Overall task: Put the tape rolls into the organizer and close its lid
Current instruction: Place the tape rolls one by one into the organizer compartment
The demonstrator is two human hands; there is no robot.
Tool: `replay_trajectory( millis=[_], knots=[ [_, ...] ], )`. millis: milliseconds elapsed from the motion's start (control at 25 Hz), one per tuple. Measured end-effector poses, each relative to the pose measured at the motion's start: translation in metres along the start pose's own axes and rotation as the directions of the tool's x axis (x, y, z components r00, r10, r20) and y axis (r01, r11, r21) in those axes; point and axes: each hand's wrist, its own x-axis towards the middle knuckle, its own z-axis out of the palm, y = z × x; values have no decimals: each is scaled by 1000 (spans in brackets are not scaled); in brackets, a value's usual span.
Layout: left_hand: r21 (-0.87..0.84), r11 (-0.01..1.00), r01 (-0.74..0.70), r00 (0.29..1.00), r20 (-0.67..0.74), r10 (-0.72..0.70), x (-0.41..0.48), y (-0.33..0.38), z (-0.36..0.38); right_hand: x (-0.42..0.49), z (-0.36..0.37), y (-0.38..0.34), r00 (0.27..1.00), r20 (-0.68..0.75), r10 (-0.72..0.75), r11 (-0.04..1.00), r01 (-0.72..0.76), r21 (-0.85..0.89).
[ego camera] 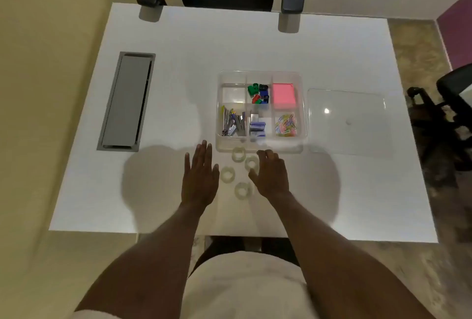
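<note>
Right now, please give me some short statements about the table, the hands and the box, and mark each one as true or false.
1. Four tape rolls lie on the table, outside the organizer. True; one is here.
2. The lid is closed on the organizer. False; it lies flat on the table, to the right of the organizer.
3. The left hand holds a tape roll. False; it is open and empty.
4. The pink notes are in the far right compartment. True.
5. The far left compartment is full of clips. False; it looks empty.
</note>
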Motion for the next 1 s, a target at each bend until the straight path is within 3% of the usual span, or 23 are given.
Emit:
replay_trajectory(
  millis=[240,360,640,840,1000],
  knots=[
    [17,999,41,997,67,-42,35,-22,31,15,27,-3,987,129,97,992,-106,65],
    [-7,998,54,998,32,-54,63,-34,40,20,34,-2,987,108,122,989,-130,68],
    [-123,991,59,997,-41,-65,105,-52,63,26,45,3,998,-19,57,993,-55,105],
    [-43,999,16,990,-140,-22,105,-65,78,31,36,-1,981,-190,-45,973,85,213],
    [-31,999,28,986,-166,-33,107,-65,82,90,3,-20,947,-320,-25,933,137,333]
  ],
)
